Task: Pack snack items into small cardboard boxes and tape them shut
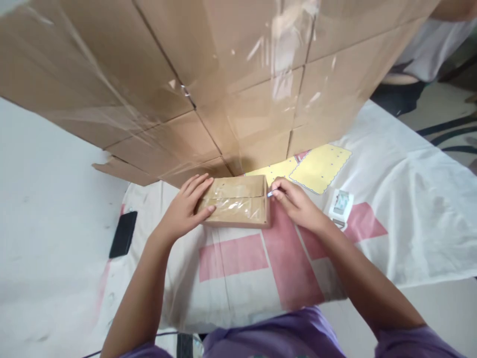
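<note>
Head view: from above the purple shirt (276, 334)
Facing: forward, down over the taped box (238, 206)
Nearness: close

Bright, diffuse light, with white glare on clear tape (283, 85), soft edges.

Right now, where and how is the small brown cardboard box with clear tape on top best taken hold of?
Probably by its two short ends, one hand from the left, one from the right: the box lies flat, wider than deep, and the tall brown cardboard structure stands close behind its far side. The bare left hand rests on the left end.
</note>
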A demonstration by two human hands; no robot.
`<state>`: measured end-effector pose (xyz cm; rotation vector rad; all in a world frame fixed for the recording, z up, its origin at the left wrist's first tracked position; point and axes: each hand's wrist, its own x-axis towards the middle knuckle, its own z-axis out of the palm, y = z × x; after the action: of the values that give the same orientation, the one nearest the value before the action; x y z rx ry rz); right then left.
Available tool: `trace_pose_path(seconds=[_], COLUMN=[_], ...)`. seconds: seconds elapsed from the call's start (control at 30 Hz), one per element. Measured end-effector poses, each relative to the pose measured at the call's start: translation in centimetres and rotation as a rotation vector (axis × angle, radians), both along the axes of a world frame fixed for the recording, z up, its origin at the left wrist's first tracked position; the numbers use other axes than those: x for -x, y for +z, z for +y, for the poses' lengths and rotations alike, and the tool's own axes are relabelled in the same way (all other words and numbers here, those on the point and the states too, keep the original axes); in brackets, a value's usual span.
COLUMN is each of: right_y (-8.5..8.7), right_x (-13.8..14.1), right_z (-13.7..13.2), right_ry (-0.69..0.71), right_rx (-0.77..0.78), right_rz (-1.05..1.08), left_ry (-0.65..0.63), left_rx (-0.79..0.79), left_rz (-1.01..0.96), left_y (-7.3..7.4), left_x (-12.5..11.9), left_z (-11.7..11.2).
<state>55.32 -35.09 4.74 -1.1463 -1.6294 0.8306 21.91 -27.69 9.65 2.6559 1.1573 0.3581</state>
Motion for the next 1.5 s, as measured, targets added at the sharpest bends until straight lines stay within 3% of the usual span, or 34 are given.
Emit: trace_pose_path(seconds=[0.1,0.27,0.47,0.73,1.07,1.5], right_y=[-0.7,-1.2,-0.7,-0.2,-0.9,-0.5], right_x=[0.5,0.8,1.5,2.3,1.8,2.1], right_z=[-0.3,-0.3,-0.6,-1.1,-0.5,-0.7], right_ry=[0.063,0.089,0.194,0.13,0.206,0.166], right_rx=[0.033,0.041,-0.006,-0.132,-0.105,-0.11], right_rz=[0.069,0.279,0.3,0.145,0.125,0.078], left_ry=[-0.044,-0.062,-0.023,-0.065,-0.135,-0.117], left_rx=[0.018,0.044,0.104,0.064,0.04,0.047], left_rz=[-0.057,-0.211,-0.327,-0.265,-0.236,-0.253], left_y=[-0.2,-1.9,-3.3,-2.5,-1.7,-1.6], left_x=[1.7,4.6,6.6,5.5,4.1,4.1], left_z=[0.6,1.5,1.7,1.6,2.1,2.1])
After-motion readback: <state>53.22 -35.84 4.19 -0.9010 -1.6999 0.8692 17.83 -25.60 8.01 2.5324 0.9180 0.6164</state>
